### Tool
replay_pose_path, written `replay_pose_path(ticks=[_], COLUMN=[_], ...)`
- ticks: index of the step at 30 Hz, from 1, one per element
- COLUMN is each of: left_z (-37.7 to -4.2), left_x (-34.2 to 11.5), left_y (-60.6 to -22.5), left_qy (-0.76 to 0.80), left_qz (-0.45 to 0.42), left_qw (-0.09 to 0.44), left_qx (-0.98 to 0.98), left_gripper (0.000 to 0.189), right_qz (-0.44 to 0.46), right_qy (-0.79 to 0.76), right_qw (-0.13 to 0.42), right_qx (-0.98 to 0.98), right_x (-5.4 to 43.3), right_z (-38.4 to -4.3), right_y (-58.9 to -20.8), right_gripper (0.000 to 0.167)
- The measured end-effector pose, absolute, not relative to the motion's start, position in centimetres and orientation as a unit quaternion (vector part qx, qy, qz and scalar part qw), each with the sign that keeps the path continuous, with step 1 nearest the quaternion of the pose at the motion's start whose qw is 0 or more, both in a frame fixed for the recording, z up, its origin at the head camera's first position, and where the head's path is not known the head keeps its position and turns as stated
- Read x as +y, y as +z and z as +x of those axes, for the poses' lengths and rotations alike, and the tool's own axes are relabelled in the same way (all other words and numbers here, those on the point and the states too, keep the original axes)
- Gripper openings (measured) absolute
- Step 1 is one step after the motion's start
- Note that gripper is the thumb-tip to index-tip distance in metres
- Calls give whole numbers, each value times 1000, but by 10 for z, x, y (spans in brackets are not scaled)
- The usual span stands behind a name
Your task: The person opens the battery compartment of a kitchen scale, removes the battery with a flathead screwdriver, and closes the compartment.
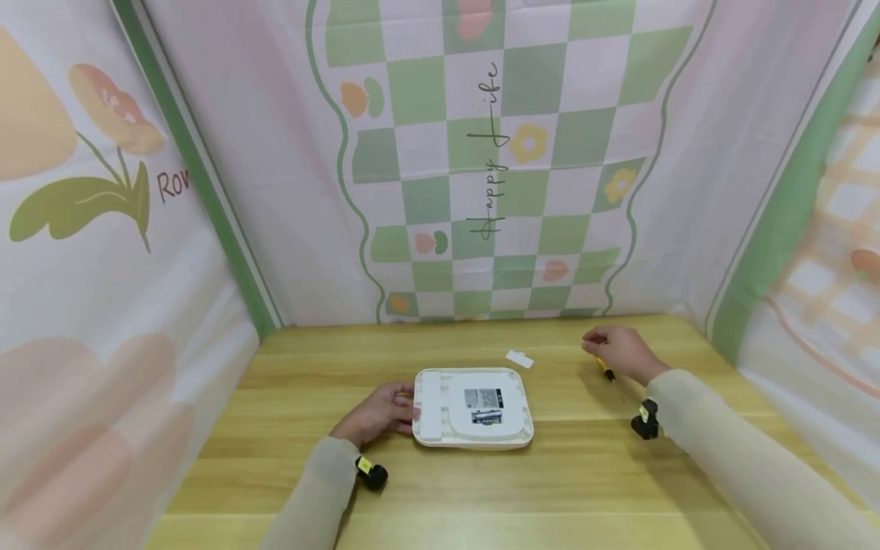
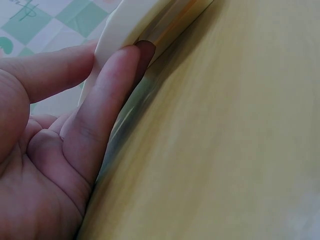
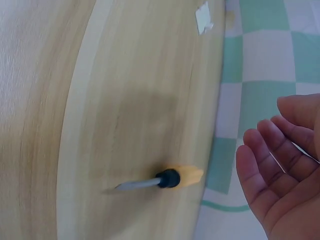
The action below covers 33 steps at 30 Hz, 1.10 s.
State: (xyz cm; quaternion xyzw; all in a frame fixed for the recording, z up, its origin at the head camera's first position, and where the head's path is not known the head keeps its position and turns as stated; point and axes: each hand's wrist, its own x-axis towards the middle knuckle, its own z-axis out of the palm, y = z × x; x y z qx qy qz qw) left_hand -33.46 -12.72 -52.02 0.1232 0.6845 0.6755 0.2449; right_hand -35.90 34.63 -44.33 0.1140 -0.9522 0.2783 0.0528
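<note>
A white, rounded-square device [image 1: 457, 416] lies flat-faced on the bench [image 1: 550, 489], a printed label and an uncovered battery compartment facing up; the left hand [image 1: 376, 413] grips its left edge. Well to its right, a yellow-handled screwdriver [image 3: 184, 176] with black collar and metal shaft sits near the right hand [image 1: 624, 353].

Printed fabric [image 1: 76, 290] hangs on three sides of a wood-grain table [image 1: 550, 493], green-and-white checks [image 1: 421, 92] behind.

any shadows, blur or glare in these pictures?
Head view: soft shadow beside the right sleeve on the tabletop; left wrist view: the tabletop looks smeared, with a pale sheen at lower right; right wrist view: a broad, soft-edged shadow around the screwdriver.
</note>
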Motion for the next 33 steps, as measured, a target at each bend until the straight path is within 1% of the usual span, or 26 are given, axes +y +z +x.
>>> replay_pose_path(ticks=[5,14,22,28,33], left_z=[-336,-335,-333,-332,-332], left_x=[-127,-128,-128,-127,-127], left_y=[-520,-519,-520,-521,-520], left_qy=[674,672,671,671,672], left_qz=[123,124,118,119,118], left_qw=[242,240,240,238,238], left_qx=[687,690,692,692,691], left_gripper=[56,54,52,52,53], right_qz=[125,171,183,197,199], right_qy=[278,273,282,277,280], right_qw=[52,59,33,33,31], right_qx=[-951,-945,-941,-940,-939], right_x=[336,315,294,281,272], right_z=[-356,-352,-344,-340,-338], right_y=[-438,-439,-441,-443,-445], right_gripper=[38,25,25,25,22])
